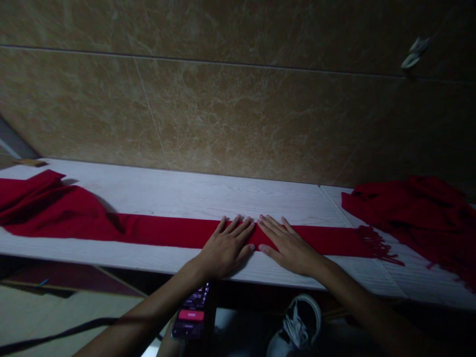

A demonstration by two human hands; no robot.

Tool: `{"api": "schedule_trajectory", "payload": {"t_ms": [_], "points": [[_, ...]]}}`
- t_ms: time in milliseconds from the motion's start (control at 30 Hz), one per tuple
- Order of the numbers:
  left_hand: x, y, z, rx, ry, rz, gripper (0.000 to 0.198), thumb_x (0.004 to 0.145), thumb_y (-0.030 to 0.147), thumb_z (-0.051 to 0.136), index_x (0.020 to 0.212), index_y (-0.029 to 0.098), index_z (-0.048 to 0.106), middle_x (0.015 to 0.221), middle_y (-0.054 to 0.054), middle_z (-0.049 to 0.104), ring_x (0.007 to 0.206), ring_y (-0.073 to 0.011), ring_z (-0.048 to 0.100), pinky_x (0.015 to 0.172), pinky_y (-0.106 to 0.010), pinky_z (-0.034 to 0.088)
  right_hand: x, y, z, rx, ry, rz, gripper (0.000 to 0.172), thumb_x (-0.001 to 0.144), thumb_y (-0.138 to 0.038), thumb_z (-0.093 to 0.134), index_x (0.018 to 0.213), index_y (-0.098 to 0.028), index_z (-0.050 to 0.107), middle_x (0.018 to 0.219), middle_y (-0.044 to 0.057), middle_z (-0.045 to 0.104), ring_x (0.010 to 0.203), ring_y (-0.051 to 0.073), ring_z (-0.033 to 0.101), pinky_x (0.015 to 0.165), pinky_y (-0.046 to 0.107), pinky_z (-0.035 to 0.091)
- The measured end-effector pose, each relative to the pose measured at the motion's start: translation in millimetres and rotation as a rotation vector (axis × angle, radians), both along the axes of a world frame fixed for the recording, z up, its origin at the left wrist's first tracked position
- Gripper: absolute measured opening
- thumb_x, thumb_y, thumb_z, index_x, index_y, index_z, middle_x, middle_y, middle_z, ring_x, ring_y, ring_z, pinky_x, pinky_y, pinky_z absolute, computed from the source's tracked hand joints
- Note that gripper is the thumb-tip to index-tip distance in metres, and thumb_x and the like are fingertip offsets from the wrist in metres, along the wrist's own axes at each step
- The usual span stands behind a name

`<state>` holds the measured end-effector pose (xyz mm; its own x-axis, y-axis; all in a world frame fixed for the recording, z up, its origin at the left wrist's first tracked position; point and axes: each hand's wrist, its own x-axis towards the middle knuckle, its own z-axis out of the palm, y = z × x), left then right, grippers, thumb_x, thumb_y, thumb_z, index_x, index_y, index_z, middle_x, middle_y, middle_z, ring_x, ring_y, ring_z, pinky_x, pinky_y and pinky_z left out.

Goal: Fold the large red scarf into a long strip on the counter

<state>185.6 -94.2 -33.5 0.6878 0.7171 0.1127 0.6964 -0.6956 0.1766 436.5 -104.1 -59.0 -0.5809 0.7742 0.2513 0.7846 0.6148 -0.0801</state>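
A red scarf (163, 230) lies lengthwise along a narrow white wood-grain bench top, its middle part in a flat, straight strip. My left hand (226, 246) rests palm down on it with fingers spread. Beside it, my right hand (284, 244) also lies flat on the strip, fingertips angled toward the left hand. The scarf's fringed end (377, 244) spreads out to the right. Toward the left edge of the view the cloth is loose and rumpled.
A second red cloth with fringe (412, 208) is heaped at the right end of the white surface (178, 191). Behind stands a brown tiled wall (223, 114) with a white cord (414, 53). Below are a lit phone (191, 312) and a sneaker (295, 327).
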Motion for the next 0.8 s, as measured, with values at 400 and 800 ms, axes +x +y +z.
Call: {"api": "schedule_trajectory", "payload": {"t_ms": [400, 800], "points": [[0, 0, 0.4, -0.034, 0.0, 0.003, 0.063, 0.111, 0.053, 0.029, 0.166, 0.023, 0.028, 0.171, -0.007, 0.027, 0.16, -0.0322, 0.017, 0.13, -0.062, 0.014, 1, -1, 1.6, -0.004, 0.025, -0.001, 0.065, 0.108, -0.049, 0.044, 0.167, -0.026, 0.027, 0.167, 0.012, 0.037, 0.155, 0.03, 0.034, 0.126, 0.061, 0.031], [1, -1, 2.4, -0.025, 0.016, 0.009, 0.061, 0.112, 0.049, 0.024, 0.166, 0.02, 0.029, 0.17, -0.007, 0.027, 0.161, -0.0303, 0.016, 0.13, -0.062, 0.014, 56, -5, 7.6, -0.173, -0.048, -0.205, 0.058, 0.11, -0.048, 0.023, 0.164, -0.03, 0.033, 0.171, 0.005, 0.026, 0.16, 0.026, 0.02, 0.128, 0.063, 0.017]]}}
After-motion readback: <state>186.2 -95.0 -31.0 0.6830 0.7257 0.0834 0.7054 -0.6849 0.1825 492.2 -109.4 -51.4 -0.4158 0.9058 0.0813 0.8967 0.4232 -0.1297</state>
